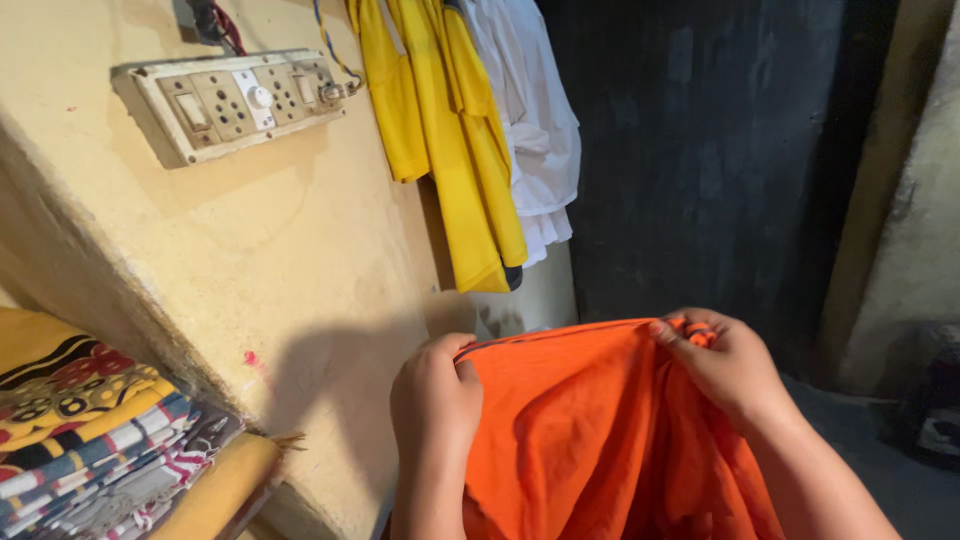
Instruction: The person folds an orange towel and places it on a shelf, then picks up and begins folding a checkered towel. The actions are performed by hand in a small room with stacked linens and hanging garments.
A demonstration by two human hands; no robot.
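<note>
A: Pinched along its upper hem, the orange cloth [590, 430] is held at two spots; the left hand [435, 400] is closed on one corner at lower centre of the frame, and the right hand [725, 365] is closed on the other, a little higher and to the right.

B: Where is the cloth placed, then?

A: It is kept in the air at the bottom centre of the frame; the edge is stretched almost straight between the two fists, and the rest is left hanging downward, probably so that the fabric is spread flat by its own weight.

B: And what is seen around it?

A: A yellow garment [450, 130] and a white garment [530, 110] are hung side by side at upper centre, against the yellow wall [300, 250]; they are likely kept there off the floor. A switchboard [235, 100] is mounted at upper left; a pile of folded patterned fabrics [90, 440] is laid at lower left, close to the left hand but not touched by it; a dark wall [700, 150] is seen at upper right.
</note>
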